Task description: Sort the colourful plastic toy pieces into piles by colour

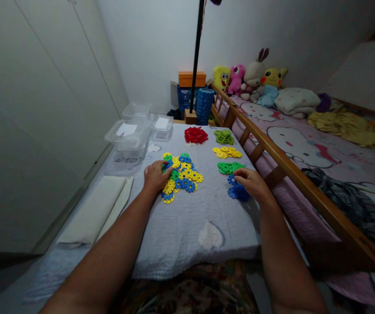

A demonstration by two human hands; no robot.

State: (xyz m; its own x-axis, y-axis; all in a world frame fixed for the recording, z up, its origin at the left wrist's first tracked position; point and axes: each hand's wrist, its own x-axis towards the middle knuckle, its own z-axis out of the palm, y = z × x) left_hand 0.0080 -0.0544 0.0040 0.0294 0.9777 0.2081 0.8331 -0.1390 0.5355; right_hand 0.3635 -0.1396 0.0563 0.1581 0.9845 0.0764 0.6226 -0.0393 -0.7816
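A mixed pile of yellow, blue and green flower-shaped plastic discs (184,174) lies in the middle of a grey quilted mat (181,218). My left hand (155,175) rests on the pile's left edge, fingers curled over a blue disc. My right hand (252,182) lies on a small pile of blue discs (238,191) at the right, fingers bent down on them. Sorted piles lie beyond: red (196,135), light green (224,137), yellow (227,152) and green (229,167).
Clear plastic boxes (131,135) stand at the mat's far left. A folded white cloth (99,209) lies on the left. A wooden bed rail (288,170) runs along the right, with plush toys (253,76) on the bed. A black pole (196,56) rises at the back.
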